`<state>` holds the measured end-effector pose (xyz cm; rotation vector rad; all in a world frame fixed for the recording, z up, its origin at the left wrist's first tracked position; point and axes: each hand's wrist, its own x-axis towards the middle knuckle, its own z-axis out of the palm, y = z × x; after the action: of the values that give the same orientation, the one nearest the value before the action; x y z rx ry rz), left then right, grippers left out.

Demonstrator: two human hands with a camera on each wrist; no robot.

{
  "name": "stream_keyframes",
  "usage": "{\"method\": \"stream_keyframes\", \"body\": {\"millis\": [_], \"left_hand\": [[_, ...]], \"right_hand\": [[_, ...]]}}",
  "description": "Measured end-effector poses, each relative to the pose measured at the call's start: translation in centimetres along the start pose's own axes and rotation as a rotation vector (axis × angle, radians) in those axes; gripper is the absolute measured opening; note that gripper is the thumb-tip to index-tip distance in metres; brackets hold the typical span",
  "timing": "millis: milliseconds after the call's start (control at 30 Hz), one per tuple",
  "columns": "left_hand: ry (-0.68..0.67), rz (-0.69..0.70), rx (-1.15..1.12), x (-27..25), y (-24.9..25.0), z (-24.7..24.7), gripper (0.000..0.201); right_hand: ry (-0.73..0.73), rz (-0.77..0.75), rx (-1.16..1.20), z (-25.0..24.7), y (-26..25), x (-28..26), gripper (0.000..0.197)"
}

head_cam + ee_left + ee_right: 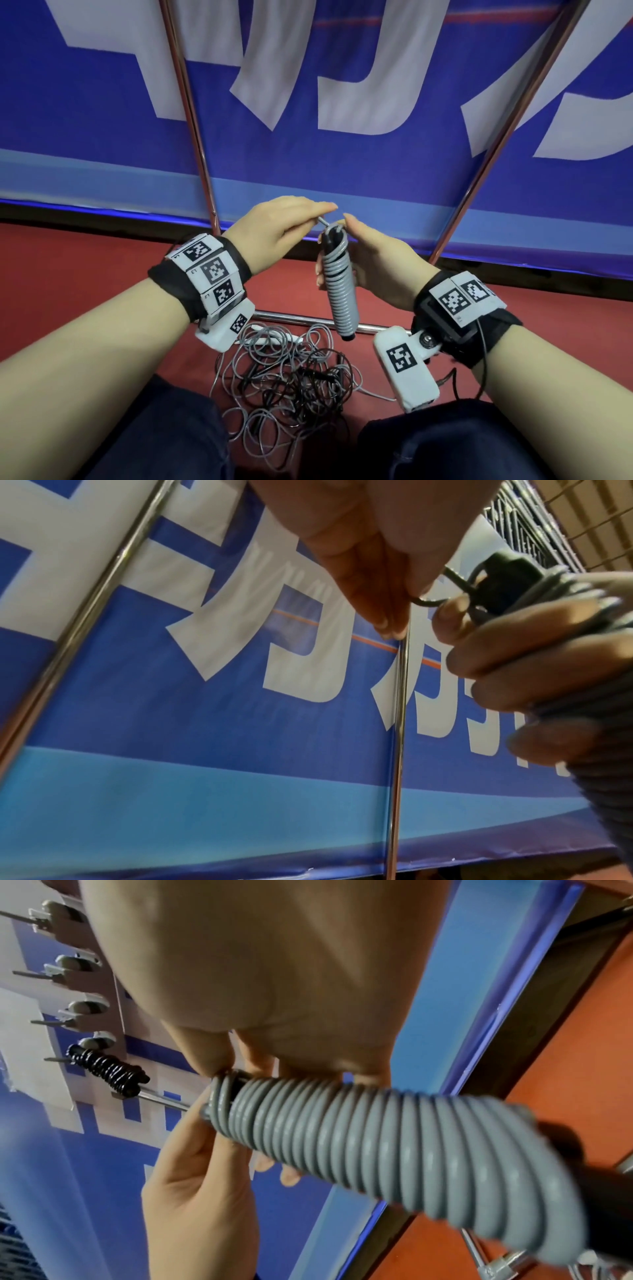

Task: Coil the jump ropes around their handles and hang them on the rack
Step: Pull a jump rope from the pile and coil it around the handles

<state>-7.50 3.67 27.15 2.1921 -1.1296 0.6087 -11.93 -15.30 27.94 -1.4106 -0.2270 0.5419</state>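
A grey jump rope (340, 291) is wound tightly round its black handles (346, 335), and my right hand (373, 263) grips this bundle upright in front of me. My left hand (284, 226) pinches the loose rope end (323, 222) at the top of the bundle. In the left wrist view the end (424, 603) loops between my left fingertips (387, 626) and the handle cap (510, 569). The right wrist view shows the grey coil (394, 1145) close up. A black coiled rope (109, 1069) hangs on a rack hook up high.
Tangled grey and black ropes (291, 377) lie in a heap on the red floor between my knees. The rack's metal posts (191, 113) and base bar (298, 318) stand before a blue banner (342, 164). Several bare hooks (51, 972) line the rack top.
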Motion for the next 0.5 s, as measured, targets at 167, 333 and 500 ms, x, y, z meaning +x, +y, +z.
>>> {"method": "stream_keyframes", "body": {"millis": [167, 333, 500], "left_hand": [[0.17, -0.35, -0.261, 0.7, 1.2, -0.2, 0.014], [0.324, -0.594, -0.525, 2.9, 1.8, -0.5, 0.003], [0.295, -0.624, -0.745, 3.6, 1.4, -2.8, 0.017]], "right_hand": [[0.051, -0.122, -0.034, 0.3, -0.1, 0.6, 0.02], [0.175, -0.218, -0.141, 1.0, -0.5, 2.5, 0.018], [0.282, -0.31, -0.166, 2.1, -2.8, 4.1, 0.01]]}}
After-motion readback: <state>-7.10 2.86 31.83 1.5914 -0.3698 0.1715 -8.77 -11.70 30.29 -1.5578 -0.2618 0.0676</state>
